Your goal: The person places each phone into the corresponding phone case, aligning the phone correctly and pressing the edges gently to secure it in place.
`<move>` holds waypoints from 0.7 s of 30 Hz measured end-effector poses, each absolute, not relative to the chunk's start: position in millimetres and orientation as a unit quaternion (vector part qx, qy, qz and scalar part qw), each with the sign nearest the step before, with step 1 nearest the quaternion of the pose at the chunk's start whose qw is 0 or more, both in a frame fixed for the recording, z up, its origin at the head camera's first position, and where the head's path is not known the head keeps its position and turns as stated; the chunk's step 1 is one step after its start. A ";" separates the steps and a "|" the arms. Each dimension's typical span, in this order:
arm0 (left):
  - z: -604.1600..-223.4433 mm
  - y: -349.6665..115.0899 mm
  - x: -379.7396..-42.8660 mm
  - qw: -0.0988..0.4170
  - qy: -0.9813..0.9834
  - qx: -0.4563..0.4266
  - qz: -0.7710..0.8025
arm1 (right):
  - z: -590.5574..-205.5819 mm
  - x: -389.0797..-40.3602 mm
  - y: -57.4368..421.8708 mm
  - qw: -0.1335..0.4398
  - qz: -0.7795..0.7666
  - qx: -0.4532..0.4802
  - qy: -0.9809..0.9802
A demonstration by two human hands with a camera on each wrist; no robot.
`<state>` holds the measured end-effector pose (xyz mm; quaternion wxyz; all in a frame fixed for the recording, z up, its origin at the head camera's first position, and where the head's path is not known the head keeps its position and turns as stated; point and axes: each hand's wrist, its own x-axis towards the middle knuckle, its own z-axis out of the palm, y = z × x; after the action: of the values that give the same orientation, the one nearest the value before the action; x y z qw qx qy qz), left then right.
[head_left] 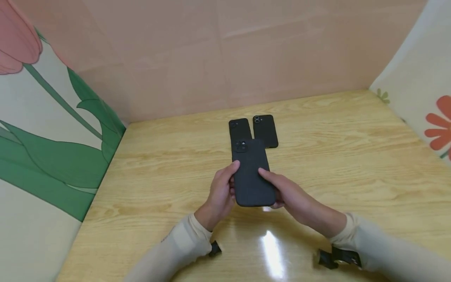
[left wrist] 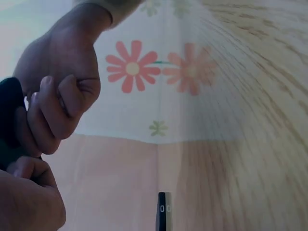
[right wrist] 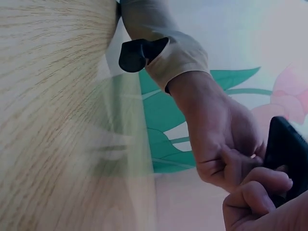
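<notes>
Both hands hold a dark phone [head_left: 251, 176] over the table, its camera bump at the top left. My left hand [head_left: 221, 188] grips the left edge, thumb on the back and fingers curled beneath. My right hand [head_left: 290, 194] grips the lower right side, its thumb also laid on the back. In the right wrist view the phone [right wrist: 288, 149] stands tilted between the two hands. Behind it, a black phone [head_left: 240, 129] lies on the table, partly covered by the held one in the head view. Another black phone [head_left: 266, 131] lies just right of that, camera side up.
The wood-grain table [head_left: 158, 164] shows a bright glare streak near the front. A pink cloth [head_left: 225, 58] hangs behind it, with flower-printed cloths on the left [head_left: 70, 137] and right [head_left: 423, 78]. Black devices hang under both sleeves.
</notes>
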<state>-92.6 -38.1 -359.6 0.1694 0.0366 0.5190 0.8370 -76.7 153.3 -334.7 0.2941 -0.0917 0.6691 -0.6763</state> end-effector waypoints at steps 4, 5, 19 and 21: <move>-360.6 -37.5 -93.5 0.167 0.514 -0.020 0.841 | -336.8 -78.0 153.5 0.315 -0.684 -0.119 0.647; -361.0 -36.8 -93.2 0.177 0.515 -0.036 0.838 | -337.7 -79.1 154.0 0.318 -0.690 -0.121 0.639; -358.0 -22.2 -65.1 0.289 0.440 -0.128 0.841 | -349.3 -99.2 160.9 0.201 -0.440 -0.126 0.866; -357.2 -21.8 -64.2 0.286 0.441 -0.138 0.840 | -348.5 -97.8 161.8 0.128 -0.359 -0.139 0.914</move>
<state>-64.2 -21.8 -357.2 0.2857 -0.1383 0.4408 0.8396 -97.8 161.8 -348.5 0.1281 -0.1395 0.9137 -0.3595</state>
